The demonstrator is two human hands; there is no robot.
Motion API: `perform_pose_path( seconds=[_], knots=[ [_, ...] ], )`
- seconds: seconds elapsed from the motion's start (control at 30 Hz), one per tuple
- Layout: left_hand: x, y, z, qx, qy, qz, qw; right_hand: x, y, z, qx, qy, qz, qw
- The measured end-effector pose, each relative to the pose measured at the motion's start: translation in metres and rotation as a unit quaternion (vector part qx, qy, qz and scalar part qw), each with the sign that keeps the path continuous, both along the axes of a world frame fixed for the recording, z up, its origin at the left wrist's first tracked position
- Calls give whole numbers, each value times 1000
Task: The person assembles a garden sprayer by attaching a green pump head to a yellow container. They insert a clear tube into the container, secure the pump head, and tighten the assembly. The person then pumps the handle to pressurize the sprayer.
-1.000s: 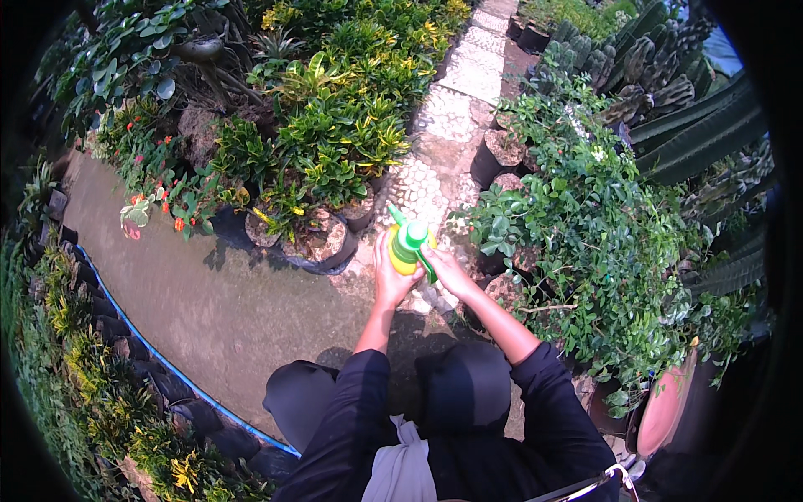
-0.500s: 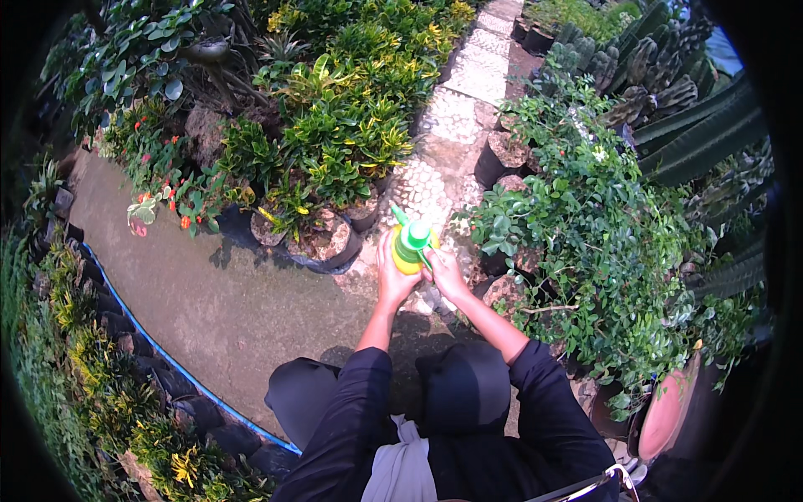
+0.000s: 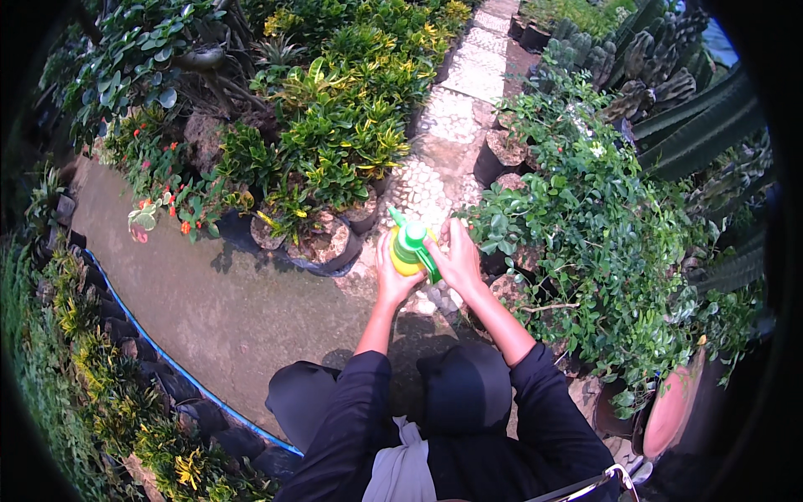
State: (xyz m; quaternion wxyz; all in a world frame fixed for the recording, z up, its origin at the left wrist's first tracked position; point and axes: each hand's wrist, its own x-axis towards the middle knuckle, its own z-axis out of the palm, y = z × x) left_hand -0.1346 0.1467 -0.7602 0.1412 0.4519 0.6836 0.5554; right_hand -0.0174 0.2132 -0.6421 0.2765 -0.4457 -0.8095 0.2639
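Above pebbled path [image 3: 418,197], both hands staying wrapped round yellow spray bottle [image 3: 405,259] with green trigger head [image 3: 411,238]. Since earlier frame, bottle and hands sitting in much the same spot over path; view shifting only slightly. Left hand [image 3: 391,280] cupping bottle's body from below, right hand [image 3: 458,259] closing over trigger head. No label readable; bottle's lower half hiding behind fingers. Potted plant [image 3: 322,243] standing just left. Trigger finger possibly pressing, hard telling.
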Motion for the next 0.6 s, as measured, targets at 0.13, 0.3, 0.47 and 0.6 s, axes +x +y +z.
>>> perform_pose_path(
  seconds=[0.13,0.3,0.47,0.6],
  knots=[
    [6,6,2,9,-8,-11,1000,-16,15,27,113,-32,214,970],
    [7,5,4,-16,-10,-26,999,-43,38,48,191,-62,275,940],
    [1,-2,5,-15,-13,-16,1000,-56,22,107,205,41,180,961],
    [3,5,12,-11,-18,-35,999,-52,32,30,166,-17,168,972]
  ],
)
